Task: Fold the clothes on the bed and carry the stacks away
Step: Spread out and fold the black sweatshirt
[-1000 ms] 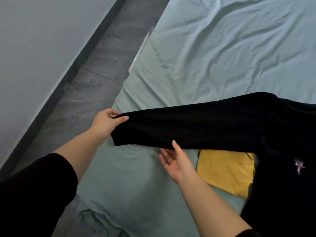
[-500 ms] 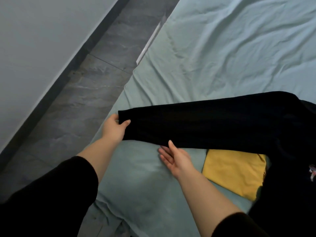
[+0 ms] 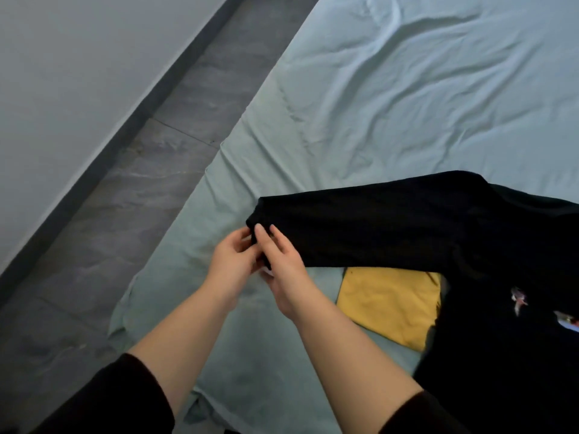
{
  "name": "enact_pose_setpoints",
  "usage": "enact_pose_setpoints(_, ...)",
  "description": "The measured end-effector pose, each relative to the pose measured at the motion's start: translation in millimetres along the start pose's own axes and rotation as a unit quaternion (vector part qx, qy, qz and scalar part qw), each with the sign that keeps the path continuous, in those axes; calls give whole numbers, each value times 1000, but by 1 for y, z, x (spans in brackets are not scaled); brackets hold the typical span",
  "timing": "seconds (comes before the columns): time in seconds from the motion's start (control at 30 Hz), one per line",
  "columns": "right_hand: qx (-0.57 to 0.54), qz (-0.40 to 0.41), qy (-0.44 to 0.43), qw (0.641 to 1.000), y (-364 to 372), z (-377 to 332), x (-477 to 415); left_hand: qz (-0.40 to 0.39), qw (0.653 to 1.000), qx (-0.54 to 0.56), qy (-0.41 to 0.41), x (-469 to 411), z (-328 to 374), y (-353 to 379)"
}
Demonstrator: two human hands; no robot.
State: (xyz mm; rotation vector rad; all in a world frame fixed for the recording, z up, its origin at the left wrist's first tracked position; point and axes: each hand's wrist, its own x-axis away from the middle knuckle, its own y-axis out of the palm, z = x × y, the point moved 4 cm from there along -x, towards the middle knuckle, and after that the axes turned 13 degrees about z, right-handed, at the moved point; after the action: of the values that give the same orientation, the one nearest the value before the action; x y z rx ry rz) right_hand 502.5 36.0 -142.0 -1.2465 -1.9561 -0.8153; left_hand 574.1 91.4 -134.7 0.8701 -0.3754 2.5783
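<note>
A black long-sleeved top [image 3: 407, 227] lies on the bed, its body at the right and one sleeve stretched out to the left. Both my hands meet at the cuff of that sleeve. My left hand [image 3: 230, 264] holds the cuff from the left side. My right hand [image 3: 282, 261] pinches the cuff edge, fingers laid over the black cloth. A folded yellow garment [image 3: 388, 302] lies flat under the sleeve, partly covered by the top. A small coloured emblem [image 3: 518, 300] shows on the top's chest.
The bed has a wrinkled pale green sheet [image 3: 391, 98] that spreads away to the top right. Its left edge runs diagonally beside a strip of grey tiled floor [image 3: 125, 198] and a white wall [image 3: 62, 73] with a dark skirting.
The right hand has moved from under the sleeve's middle to the cuff, joining the left hand. The cuff has shifted right, so the sleeve is less stretched.
</note>
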Motion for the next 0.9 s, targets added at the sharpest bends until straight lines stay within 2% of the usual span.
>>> enact_pose_setpoints(0.07,-20,40,-15,999,-19,-7,-1,-62,997,-34,10,23,-4,24)
enact_pose_setpoints(0.13,-13,132,-40,990,-59,-18,-4,-107,993,-52,17,45,-9,51)
enact_pose_setpoints(0.2,7,174,-66,982,-110,-34,-6,-95,990,-89,61,64,-14,77)
enact_pose_setpoints(0.27,-3,184,-104,977,-165,-53,-3,-39,973,-174,145,77,-22,102)
enact_pose_setpoints(0.37,23,218,-150,964,-252,-86,8,-7,905,-345,250,94,-40,146)
enact_pose_setpoints(0.5,57,270,-209,938,-365,-133,23,-38,806,-515,290,121,-68,218)
enact_pose_setpoints(0.63,73,365,-242,896,-482,-167,38,-47,783,-541,302,143,-82,294)
enact_pose_setpoints(0.73,49,418,-243,874,-557,-178,40,-61,732,-590,334,151,-95,340)
enact_pose_setpoints(0.8,8,421,-220,880,-594,-177,30,-78,695,-615,365,153,-104,366)
enact_pose_setpoints(0.9,3,388,-132,912,-627,-160,5,-83,632,-658,402,147,-117,391)
